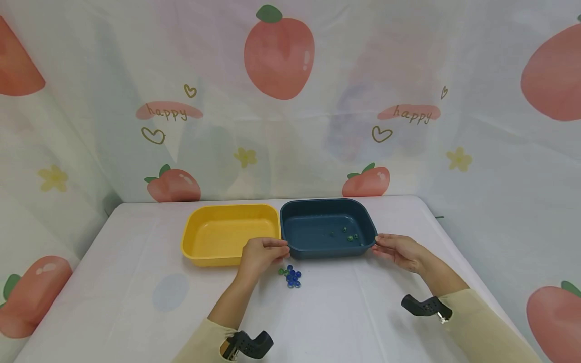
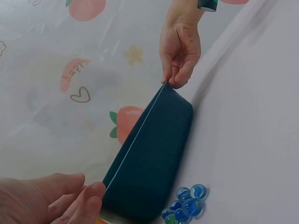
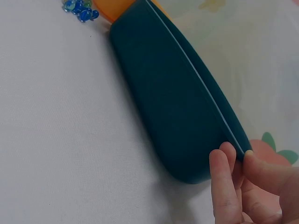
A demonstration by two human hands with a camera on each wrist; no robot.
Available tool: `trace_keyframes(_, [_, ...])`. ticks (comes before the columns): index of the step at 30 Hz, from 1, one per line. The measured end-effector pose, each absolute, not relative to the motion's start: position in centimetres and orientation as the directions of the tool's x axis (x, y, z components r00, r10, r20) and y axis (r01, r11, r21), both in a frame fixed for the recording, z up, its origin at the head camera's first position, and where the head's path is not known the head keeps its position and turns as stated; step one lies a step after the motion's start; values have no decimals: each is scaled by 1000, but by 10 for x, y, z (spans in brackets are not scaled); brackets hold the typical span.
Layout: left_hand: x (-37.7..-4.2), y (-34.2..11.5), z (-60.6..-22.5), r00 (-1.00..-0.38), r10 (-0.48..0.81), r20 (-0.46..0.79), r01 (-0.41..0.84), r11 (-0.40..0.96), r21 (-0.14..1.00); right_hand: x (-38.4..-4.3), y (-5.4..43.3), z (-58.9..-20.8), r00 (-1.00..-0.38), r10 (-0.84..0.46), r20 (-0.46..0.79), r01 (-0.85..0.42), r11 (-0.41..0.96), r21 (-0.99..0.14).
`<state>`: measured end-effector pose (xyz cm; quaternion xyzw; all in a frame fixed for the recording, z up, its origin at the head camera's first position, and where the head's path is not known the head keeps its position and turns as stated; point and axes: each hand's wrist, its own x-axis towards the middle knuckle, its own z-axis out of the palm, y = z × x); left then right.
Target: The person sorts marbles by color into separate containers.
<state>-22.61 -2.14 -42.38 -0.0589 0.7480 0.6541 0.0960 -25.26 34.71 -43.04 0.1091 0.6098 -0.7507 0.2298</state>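
At the near right corner of the dark blue tray (image 1: 327, 252), the right hand (image 1: 401, 252) pinches the rim, thumb against fingers with only the wall between; the left hand (image 1: 260, 257) is at the near left corner, though I cannot tell whether it grips or merely touches. Holding both ends probably keeps the tray level. It sits toward the desk's (image 1: 349, 312) far edge, nearer the far right corner, with a few green marbles (image 1: 350, 238) inside. The yellow tray (image 1: 222, 261) stands just beside it, leftward. A loose marble cluster (image 1: 292, 277) lies in front, perhaps for easy reach. White cloth covers the desk; a fruit-printed curtain (image 1: 290, 151) encloses its back and sides.
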Motion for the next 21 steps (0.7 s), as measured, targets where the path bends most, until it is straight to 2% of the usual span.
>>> trace_keyframes(21, [-204,-43,-457,-970,36,-242,-233,155,960,-252,346,-431,-870,-205,-449,481,-155,-863])
